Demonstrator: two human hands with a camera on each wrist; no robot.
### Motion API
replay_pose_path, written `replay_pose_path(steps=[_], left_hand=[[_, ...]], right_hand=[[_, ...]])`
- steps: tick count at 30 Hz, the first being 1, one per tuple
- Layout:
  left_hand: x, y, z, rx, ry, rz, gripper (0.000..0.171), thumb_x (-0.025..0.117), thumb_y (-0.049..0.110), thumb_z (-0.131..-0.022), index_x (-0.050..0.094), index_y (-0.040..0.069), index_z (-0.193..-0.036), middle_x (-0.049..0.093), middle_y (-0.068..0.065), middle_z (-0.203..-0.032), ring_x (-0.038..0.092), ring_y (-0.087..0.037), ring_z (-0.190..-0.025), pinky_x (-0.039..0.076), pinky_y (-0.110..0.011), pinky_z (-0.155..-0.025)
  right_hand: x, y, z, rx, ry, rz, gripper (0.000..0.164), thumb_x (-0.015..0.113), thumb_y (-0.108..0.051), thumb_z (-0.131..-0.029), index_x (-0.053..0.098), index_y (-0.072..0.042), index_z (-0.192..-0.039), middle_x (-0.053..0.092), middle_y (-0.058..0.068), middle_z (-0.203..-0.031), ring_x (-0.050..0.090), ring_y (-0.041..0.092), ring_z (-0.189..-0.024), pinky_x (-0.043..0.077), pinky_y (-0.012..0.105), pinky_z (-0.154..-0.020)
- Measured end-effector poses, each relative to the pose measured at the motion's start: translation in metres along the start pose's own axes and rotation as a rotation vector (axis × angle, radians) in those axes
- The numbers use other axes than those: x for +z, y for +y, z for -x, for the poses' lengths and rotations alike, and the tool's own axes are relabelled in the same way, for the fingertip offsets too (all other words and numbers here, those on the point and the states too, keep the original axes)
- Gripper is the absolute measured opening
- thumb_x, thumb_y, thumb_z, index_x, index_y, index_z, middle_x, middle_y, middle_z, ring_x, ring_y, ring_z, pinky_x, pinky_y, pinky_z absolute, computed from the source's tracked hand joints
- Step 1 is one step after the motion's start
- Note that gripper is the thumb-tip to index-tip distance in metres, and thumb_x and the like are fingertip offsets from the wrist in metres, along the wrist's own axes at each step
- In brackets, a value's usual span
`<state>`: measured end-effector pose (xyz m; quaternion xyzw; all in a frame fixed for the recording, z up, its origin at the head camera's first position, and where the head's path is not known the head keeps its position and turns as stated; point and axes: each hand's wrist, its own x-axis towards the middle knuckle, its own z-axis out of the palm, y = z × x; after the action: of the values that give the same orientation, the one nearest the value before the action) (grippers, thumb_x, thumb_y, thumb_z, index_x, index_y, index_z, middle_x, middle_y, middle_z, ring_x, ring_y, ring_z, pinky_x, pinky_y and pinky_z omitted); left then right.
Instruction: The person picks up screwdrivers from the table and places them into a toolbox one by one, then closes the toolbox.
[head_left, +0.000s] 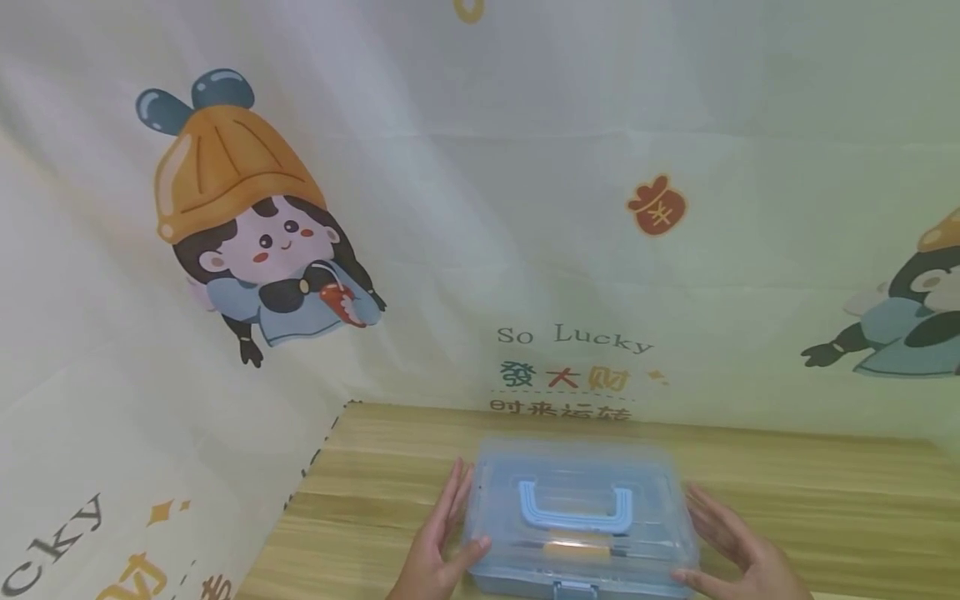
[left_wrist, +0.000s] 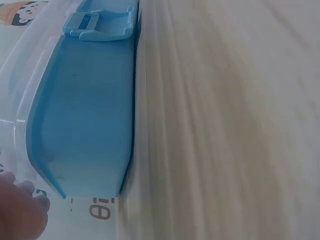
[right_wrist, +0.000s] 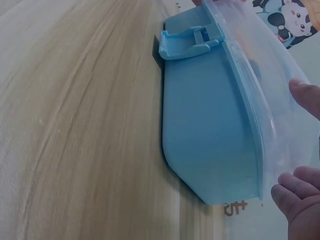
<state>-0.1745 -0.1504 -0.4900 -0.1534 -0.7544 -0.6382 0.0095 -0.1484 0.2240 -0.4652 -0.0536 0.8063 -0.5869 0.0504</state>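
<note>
A blue storage box (head_left: pixel 498 504) with a clear lid sits on the wooden table. Its light blue handle (head_left: pixel 576 522) lies folded on the lid, and a yellow-orange item (head_left: pixel 576 550) shows through the plastic. My left hand (head_left: pixel 438 537) is at the box's left side, fingers straight along it and thumb at the lid's front left corner. On the opposite side is my right hand (head_left: pixel 738 550), fingers extended and thumb near the front right corner. Both wrist views show the front latch (left_wrist: pixel 100 25) and the blue base (right_wrist: pixel 210 115).
The wooden tabletop (head_left: pixel 810 500) extends to both sides of the box. Behind it and at the left hangs a pale cloth backdrop (head_left: pixel 487 208) with printed cartoon figures and lettering.
</note>
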Motion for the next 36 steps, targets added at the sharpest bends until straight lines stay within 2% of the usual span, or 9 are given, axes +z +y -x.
replay_pose_path(steps=[5, 9, 11, 13, 16, 18, 23, 30, 36], left_hand=[[-0.001, 0.001, 0.002, 0.036, 0.016, -0.073, 0.084, 0.067, 0.019, -0.093, 0.018, 0.039, -0.157, 0.025, -0.002, -0.163, 0.022, -0.021, -0.148, 0.014, -0.07, -0.113], [-0.003, 0.004, 0.002, 0.13, 0.015, -0.179, 0.079, 0.067, 0.02, -0.093, 0.023, 0.032, -0.157, 0.027, -0.001, -0.163, 0.022, -0.028, -0.149, 0.017, -0.071, -0.112], [-0.003, 0.007, 0.0, 0.184, 0.014, -0.246, 0.075, 0.066, 0.022, -0.094, 0.026, 0.026, -0.157, 0.029, -0.002, -0.162, 0.026, -0.03, -0.148, 0.021, -0.07, -0.112], [-0.003, 0.012, -0.003, 0.2, 0.01, -0.3, 0.073, 0.065, 0.026, -0.094, 0.028, 0.022, -0.157, 0.03, -0.002, -0.161, 0.028, -0.03, -0.147, 0.024, -0.068, -0.112], [-0.002, 0.017, -0.008, 0.181, 0.007, -0.35, 0.068, 0.063, 0.031, -0.096, 0.032, 0.02, -0.155, 0.031, -0.002, -0.161, 0.029, -0.03, -0.147, 0.025, -0.067, -0.112], [-0.002, 0.018, -0.011, 0.189, 0.002, -0.383, 0.065, 0.062, 0.033, -0.097, 0.035, 0.021, -0.154, 0.03, -0.002, -0.161, 0.029, -0.03, -0.147, 0.026, -0.067, -0.112], [-0.001, 0.023, -0.023, 0.277, 0.001, -0.476, 0.06, 0.062, 0.034, -0.096, 0.043, 0.017, -0.15, 0.033, -0.005, -0.16, 0.031, -0.031, -0.146, 0.029, -0.063, -0.113], [0.006, 0.039, -0.039, 0.288, -0.071, -0.536, 0.059, 0.063, 0.036, -0.094, 0.048, 0.013, -0.146, 0.037, -0.005, -0.157, 0.031, -0.029, -0.146, 0.025, -0.057, -0.117], [0.016, 0.049, -0.054, 0.325, -0.159, -0.631, 0.057, 0.062, 0.035, -0.094, 0.05, 0.01, -0.144, 0.042, -0.01, -0.154, 0.033, -0.03, -0.145, 0.013, -0.058, -0.12]], right_hand=[[-0.001, 0.0, 0.0, -0.137, 0.024, 0.119, 0.094, 0.085, -0.024, -0.075, 0.033, -0.007, -0.152, 0.046, 0.022, -0.148, 0.044, -0.018, -0.114, 0.053, 0.055, -0.093], [-0.003, 0.002, -0.002, -0.275, 0.077, 0.259, 0.091, 0.086, -0.026, -0.074, 0.039, -0.006, -0.149, 0.055, 0.021, -0.14, 0.047, -0.012, -0.116, 0.048, 0.065, -0.092], [-0.002, 0.0, -0.004, -0.298, 0.094, 0.317, 0.088, 0.086, -0.029, -0.075, 0.042, -0.009, -0.148, 0.057, 0.016, -0.138, 0.052, -0.001, -0.117, 0.047, 0.068, -0.09], [-0.002, -0.003, -0.006, -0.343, 0.11, 0.374, 0.085, 0.085, -0.032, -0.076, 0.043, -0.013, -0.148, 0.056, 0.014, -0.139, 0.054, 0.013, -0.119, 0.044, 0.073, -0.088], [-0.003, -0.009, -0.01, -0.412, 0.116, 0.452, 0.077, 0.081, -0.03, -0.081, 0.044, -0.018, -0.148, 0.052, 0.012, -0.141, 0.05, 0.029, -0.122, 0.044, 0.074, -0.086], [-0.004, -0.012, -0.013, -0.482, 0.114, 0.484, 0.073, 0.079, -0.025, -0.083, 0.044, -0.02, -0.148, 0.049, 0.014, -0.143, 0.047, 0.033, -0.123, 0.043, 0.076, -0.085], [-0.004, -0.024, -0.019, -0.529, 0.064, 0.501, 0.063, 0.074, -0.021, -0.089, 0.047, -0.02, -0.146, 0.042, 0.017, -0.146, 0.045, 0.044, -0.125, 0.043, 0.077, -0.082], [0.005, -0.035, -0.03, -0.558, 0.027, 0.55, 0.06, 0.072, -0.028, -0.09, 0.049, -0.022, -0.144, 0.041, 0.017, -0.149, 0.045, 0.048, -0.128, 0.046, 0.075, -0.081], [0.021, -0.041, -0.038, -0.651, -0.014, 0.573, 0.059, 0.073, -0.031, -0.088, 0.051, -0.016, -0.142, 0.04, 0.015, -0.15, 0.044, 0.047, -0.13, 0.048, 0.07, -0.087]])
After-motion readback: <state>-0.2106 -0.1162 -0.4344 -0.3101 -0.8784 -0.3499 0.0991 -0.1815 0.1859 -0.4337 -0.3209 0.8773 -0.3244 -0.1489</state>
